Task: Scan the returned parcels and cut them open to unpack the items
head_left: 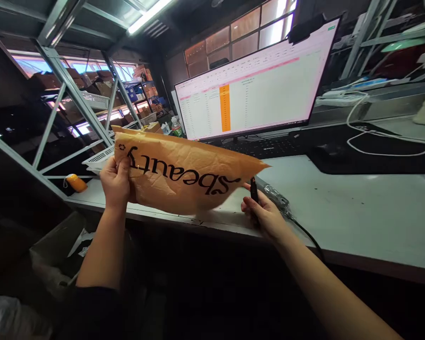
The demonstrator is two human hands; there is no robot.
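Note:
An orange padded mailer with black "beauty" lettering, seen upside down, hangs over the front edge of the grey desk. My left hand pinches its left end, fingers closed on it. My right hand sits just right of the mailer's lower corner, fingers curled round a small black pen-like object. A black cable runs from near that hand over the desk edge.
A wide monitor showing a spreadsheet stands behind a black keyboard. A black mat with white cables lies at right. Metal shelving with boxes fills the left; an orange object sits at the desk's left end. A bin stands below.

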